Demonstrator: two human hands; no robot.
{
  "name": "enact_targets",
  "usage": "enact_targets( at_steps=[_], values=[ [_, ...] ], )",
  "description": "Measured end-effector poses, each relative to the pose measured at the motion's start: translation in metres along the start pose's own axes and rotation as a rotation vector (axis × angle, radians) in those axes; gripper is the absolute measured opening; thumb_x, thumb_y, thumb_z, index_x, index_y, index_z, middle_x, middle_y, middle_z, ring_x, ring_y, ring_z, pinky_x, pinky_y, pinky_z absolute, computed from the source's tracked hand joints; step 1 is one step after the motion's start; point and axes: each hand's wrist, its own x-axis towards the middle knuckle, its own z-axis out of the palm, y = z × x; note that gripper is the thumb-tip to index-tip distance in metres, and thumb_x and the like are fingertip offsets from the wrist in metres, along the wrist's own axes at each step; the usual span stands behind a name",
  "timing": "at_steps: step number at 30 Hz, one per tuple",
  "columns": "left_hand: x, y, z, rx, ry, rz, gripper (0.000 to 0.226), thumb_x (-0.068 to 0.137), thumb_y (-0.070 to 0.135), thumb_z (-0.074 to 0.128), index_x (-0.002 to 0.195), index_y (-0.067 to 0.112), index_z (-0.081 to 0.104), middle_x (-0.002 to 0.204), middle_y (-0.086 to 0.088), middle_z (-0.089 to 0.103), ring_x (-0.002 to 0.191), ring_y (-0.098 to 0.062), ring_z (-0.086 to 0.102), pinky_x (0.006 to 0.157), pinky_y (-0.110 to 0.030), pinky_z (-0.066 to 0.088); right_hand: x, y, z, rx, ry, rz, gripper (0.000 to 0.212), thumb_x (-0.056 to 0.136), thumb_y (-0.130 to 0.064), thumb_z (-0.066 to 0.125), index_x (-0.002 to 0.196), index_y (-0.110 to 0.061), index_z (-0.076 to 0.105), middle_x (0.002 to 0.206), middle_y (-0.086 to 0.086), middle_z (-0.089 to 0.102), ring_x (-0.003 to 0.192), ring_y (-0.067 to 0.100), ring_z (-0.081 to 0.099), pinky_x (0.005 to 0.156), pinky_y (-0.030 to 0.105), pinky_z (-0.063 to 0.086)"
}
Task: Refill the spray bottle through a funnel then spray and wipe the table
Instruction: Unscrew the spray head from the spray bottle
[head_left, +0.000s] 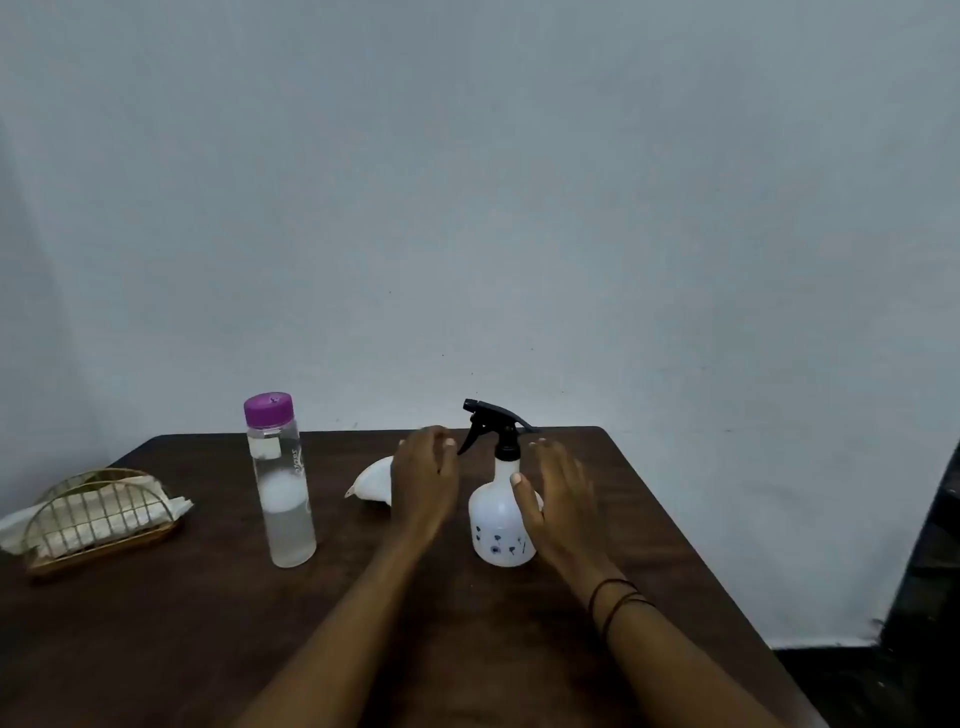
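A white spray bottle (497, 525) with a black trigger head stands upright near the middle of the dark wooden table (208, 623). My right hand (558, 488) is open just to its right, thumb close to the bottle's shoulder. My left hand (423, 478) is open to the bottle's left, fingers near the trigger, holding nothing. Behind my left hand lies a white funnel (371, 486) on its side, partly hidden. A tall clear water bottle (283, 483) with a purple cap stands further left, mostly full.
A gold wire holder with white napkins (98, 514) sits at the table's left edge. A plain pale wall rises behind the table. A dark object (930, 571) stands off the table's right side.
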Motion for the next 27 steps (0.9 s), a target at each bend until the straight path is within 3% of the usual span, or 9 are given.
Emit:
enact_targets(
  at_steps=[3, 6, 9, 11, 16, 18, 21, 24, 27],
  values=[
    [-0.005, 0.005, 0.008, -0.159, 0.017, -0.151, 0.013, 0.096, 0.013, 0.051, 0.093, 0.015, 0.063, 0.087, 0.004, 0.065, 0.084, -0.017, 0.06, 0.07, -0.028, 0.041, 0.009, -0.004, 0.01, 0.286, 0.059, 0.089, 0.042, 0.091, -0.046, 0.051, 0.118, -0.017, 0.063, 0.113, -0.004, 0.066, 0.104, 0.009, 0.061, 0.086, 0.038, 0.055],
    [-0.015, 0.002, 0.015, -0.253, -0.035, -0.263, 0.014, 0.095, 0.016, 0.052, 0.095, 0.019, 0.066, 0.087, 0.009, 0.068, 0.084, -0.012, 0.064, 0.071, -0.03, 0.049, 0.016, -0.009, 0.022, 0.441, 0.105, 0.158, 0.014, 0.09, -0.035, 0.068, 0.096, -0.022, 0.065, 0.087, -0.01, 0.068, 0.082, 0.004, 0.064, 0.069, 0.033, 0.056],
    [-0.02, 0.003, 0.02, -0.293, -0.184, -0.269, 0.015, 0.094, 0.025, 0.055, 0.09, 0.025, 0.07, 0.085, 0.008, 0.072, 0.084, -0.01, 0.068, 0.074, -0.032, 0.055, 0.018, -0.012, 0.029, 0.534, 0.146, 0.203, 0.016, 0.086, -0.031, 0.074, 0.085, -0.021, 0.061, 0.071, -0.008, 0.064, 0.065, 0.003, 0.06, 0.056, 0.021, 0.049],
    [-0.023, 0.011, 0.022, -0.349, -0.223, -0.255, 0.019, 0.096, 0.021, 0.055, 0.091, 0.025, 0.073, 0.087, 0.007, 0.074, 0.085, -0.008, 0.069, 0.075, -0.029, 0.056, 0.017, -0.015, 0.033, 0.604, 0.15, 0.213, 0.016, 0.086, -0.031, 0.075, 0.089, -0.022, 0.061, 0.076, -0.006, 0.067, 0.067, 0.006, 0.063, 0.057, 0.026, 0.052],
    [-0.031, 0.025, 0.025, -0.621, -0.146, -0.274, 0.028, 0.1, 0.007, 0.047, 0.108, 0.021, 0.069, 0.104, 0.004, 0.073, 0.098, -0.004, 0.068, 0.082, -0.019, 0.052, 0.017, -0.018, 0.041, 0.692, 0.133, 0.224, 0.011, 0.089, -0.029, 0.071, 0.094, -0.025, 0.062, 0.085, -0.008, 0.07, 0.076, 0.009, 0.068, 0.064, 0.031, 0.057],
    [-0.035, 0.027, 0.029, -0.669, -0.133, -0.248, 0.03, 0.101, 0.004, 0.043, 0.117, 0.016, 0.065, 0.11, 0.001, 0.071, 0.102, -0.006, 0.067, 0.083, -0.017, 0.05, 0.018, -0.017, 0.044, 0.706, 0.11, 0.211, 0.015, 0.089, -0.038, 0.066, 0.096, -0.025, 0.062, 0.09, -0.004, 0.068, 0.084, 0.015, 0.067, 0.071, 0.038, 0.057],
    [-0.042, 0.027, 0.035, -0.646, -0.128, -0.233, 0.033, 0.103, 0.01, 0.041, 0.123, 0.029, 0.058, 0.119, 0.01, 0.067, 0.111, 0.0, 0.062, 0.09, -0.015, 0.049, 0.019, -0.013, 0.047, 0.735, 0.073, 0.185, 0.029, 0.088, -0.045, 0.056, 0.096, -0.018, 0.063, 0.095, 0.002, 0.062, 0.089, 0.018, 0.063, 0.077, 0.04, 0.056],
    [-0.046, 0.02, 0.042, -0.537, -0.13, -0.186, 0.03, 0.104, 0.023, 0.04, 0.129, 0.031, 0.055, 0.123, 0.014, 0.065, 0.115, 0.001, 0.06, 0.097, -0.023, 0.049, 0.021, -0.012, 0.046, 0.77, 0.035, 0.192, 0.035, 0.088, -0.046, 0.053, 0.095, -0.013, 0.062, 0.096, 0.006, 0.06, 0.088, 0.014, 0.062, 0.077, 0.033, 0.054],
    [-0.043, 0.023, 0.039, -0.44, -0.125, -0.155, 0.03, 0.103, 0.029, 0.039, 0.12, 0.049, 0.054, 0.115, 0.034, 0.063, 0.111, 0.011, 0.058, 0.092, -0.011, 0.045, 0.024, -0.011, 0.046, 0.799, -0.011, 0.223, 0.041, 0.087, -0.049, 0.051, 0.097, -0.012, 0.064, 0.098, 0.007, 0.061, 0.09, 0.013, 0.063, 0.079, 0.029, 0.053]
  ],
)
